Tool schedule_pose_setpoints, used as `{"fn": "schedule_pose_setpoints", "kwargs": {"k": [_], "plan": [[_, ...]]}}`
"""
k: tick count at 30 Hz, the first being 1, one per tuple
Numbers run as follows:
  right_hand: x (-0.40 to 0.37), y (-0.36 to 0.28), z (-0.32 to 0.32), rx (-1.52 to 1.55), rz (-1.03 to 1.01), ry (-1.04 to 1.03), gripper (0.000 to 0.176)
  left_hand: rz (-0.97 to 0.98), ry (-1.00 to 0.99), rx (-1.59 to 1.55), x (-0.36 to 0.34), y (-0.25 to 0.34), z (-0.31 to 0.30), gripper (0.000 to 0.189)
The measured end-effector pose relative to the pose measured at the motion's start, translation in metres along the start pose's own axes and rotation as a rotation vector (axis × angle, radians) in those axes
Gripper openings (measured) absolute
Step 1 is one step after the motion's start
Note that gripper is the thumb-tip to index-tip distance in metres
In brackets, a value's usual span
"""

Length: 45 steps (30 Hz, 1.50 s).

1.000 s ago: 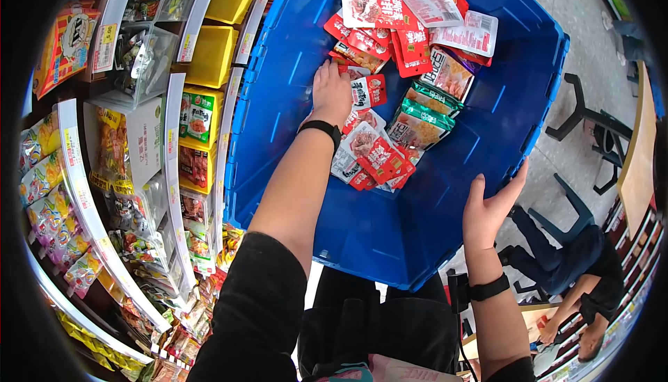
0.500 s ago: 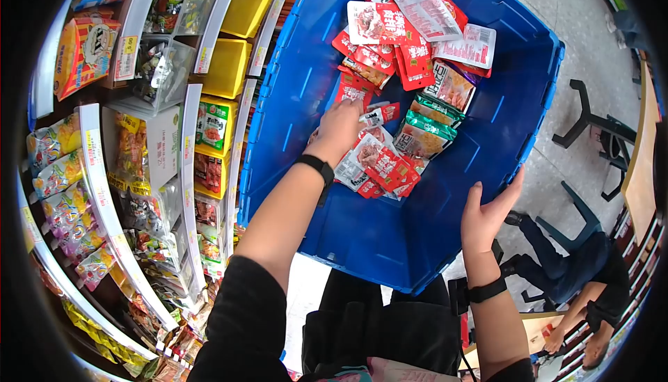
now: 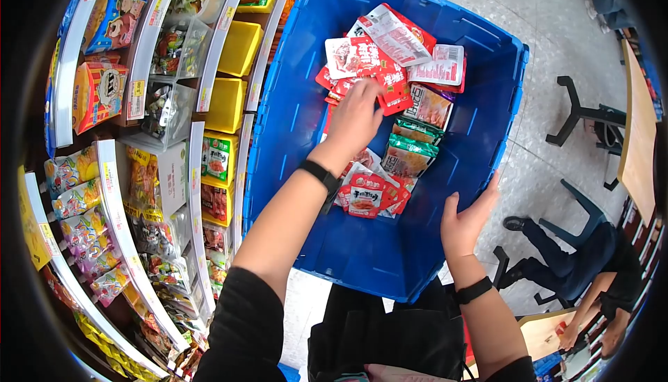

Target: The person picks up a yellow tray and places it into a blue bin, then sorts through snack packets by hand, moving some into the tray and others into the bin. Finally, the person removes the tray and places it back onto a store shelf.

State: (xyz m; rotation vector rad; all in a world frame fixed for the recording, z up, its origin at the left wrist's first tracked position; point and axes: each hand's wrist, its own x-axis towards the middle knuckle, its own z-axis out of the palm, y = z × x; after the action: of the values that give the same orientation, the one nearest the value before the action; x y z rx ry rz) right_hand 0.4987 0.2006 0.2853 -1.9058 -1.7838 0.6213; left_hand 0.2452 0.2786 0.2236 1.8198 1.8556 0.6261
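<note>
A blue plastic bin (image 3: 292,48) stands in front of me with snack packets inside. My left hand (image 3: 356,119) hovers over the pile, thumb apart from the bent, slightly blurred fingers, and nothing shows in it. Just past its fingertips lie red-and-white packets (image 3: 390,92). Green packets (image 3: 410,156) lie to the right of this hand, below a brown-and-white packet (image 3: 428,106). Closer to me is a small heap topped by a red packet with a white label (image 3: 364,197). My right hand (image 3: 467,225) rests at the bin's right rim with fingers stretched and thumb apart.
Curved store shelves (image 3: 149,55) full of snack bags run along the left, with yellow trays (image 3: 226,104) and clear bins. On the right, a seated person (image 3: 577,267) is near a wooden table (image 3: 637,138) and a dark chair base (image 3: 581,114).
My left hand has moved away from me, from the nearer packets to the farther red ones. A red packet with a white label now tops the near heap. The view has shifted slightly.
</note>
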Motion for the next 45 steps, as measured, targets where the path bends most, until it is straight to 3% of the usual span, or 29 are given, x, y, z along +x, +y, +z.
{"fn": "schedule_pose_setpoints", "kwargs": {"k": [4, 6, 8, 10, 12, 14, 15, 16, 18, 23, 27, 30, 34, 36, 39, 42, 43, 45], "plan": [[0.000, 0.000, 0.001, 0.014, -0.003, 0.013, 0.081, 0.072, 0.215, 0.182, 0.058, 0.003, 0.003, 0.049], [0.001, -0.001, 0.001, 0.021, 0.000, 0.020, 0.081, -0.161, 0.321, 0.307, 0.073, -0.006, 0.004, 0.061], [0.000, -0.002, 0.000, 0.036, 0.018, 0.009, 0.080, -0.304, 0.165, 0.478, 0.078, -0.024, 0.002, 0.076], [0.001, -0.002, -0.001, 0.057, 0.028, 0.005, 0.080, -0.328, 0.055, 0.487, 0.073, -0.038, -0.003, 0.083], [0.001, -0.002, -0.001, 0.076, 0.041, 0.001, 0.080, -0.318, 0.031, 0.518, 0.069, -0.038, -0.010, 0.079], [0.001, -0.002, -0.001, 0.055, 0.026, -0.001, 0.080, -0.429, -0.058, 0.439, 0.063, -0.025, -0.022, 0.069], [0.000, -0.003, -0.002, 0.053, 0.033, -0.002, 0.080, -0.316, 0.113, 0.507, 0.053, -0.029, -0.013, 0.054], [0.000, -0.004, -0.002, 0.069, 0.048, -0.011, 0.080, -0.315, 0.107, 0.506, 0.047, -0.030, -0.010, 0.054], [0.001, -0.004, -0.002, 0.085, 0.063, -0.022, 0.080, -0.523, -0.018, 0.058, 0.039, -0.033, -0.005, 0.044], [0.001, -0.004, -0.001, 0.089, 0.021, -0.003, 0.081, -0.472, 0.124, -0.342, 0.025, -0.041, 0.046, 0.031], [0.001, -0.003, 0.000, 0.058, -0.003, 0.001, 0.081, -0.538, 0.190, -0.312, 0.035, -0.020, 0.072, 0.030], [0.001, -0.002, 0.000, 0.043, -0.008, 0.001, 0.081, -0.694, 0.254, -0.209, 0.042, -0.001, 0.071, 0.038], [0.000, -0.003, 0.000, 0.030, -0.004, -0.007, 0.081, -0.700, 0.413, -0.107, 0.050, -0.013, 0.090, 0.042], [0.000, -0.003, 0.000, 0.015, -0.010, -0.008, 0.081, -0.735, 0.134, -0.127, 0.056, -0.009, 0.077, 0.050], [0.000, -0.002, 0.001, 0.005, -0.007, -0.010, 0.081, -0.793, 0.042, -0.337, 0.060, -0.028, 0.080, 0.051], [-0.001, 0.001, 0.002, -0.022, -0.033, -0.002, 0.081, -0.815, 0.161, -0.329, 0.057, -0.021, 0.071, 0.044], [-0.001, 0.002, 0.002, -0.020, -0.028, -0.003, 0.081, -0.817, 0.163, -0.527, 0.052, -0.006, 0.054, 0.043], [-0.001, 0.002, 0.002, -0.014, -0.024, -0.007, 0.081, -0.778, 0.198, -0.534, 0.043, -0.008, 0.049, 0.041]]}}
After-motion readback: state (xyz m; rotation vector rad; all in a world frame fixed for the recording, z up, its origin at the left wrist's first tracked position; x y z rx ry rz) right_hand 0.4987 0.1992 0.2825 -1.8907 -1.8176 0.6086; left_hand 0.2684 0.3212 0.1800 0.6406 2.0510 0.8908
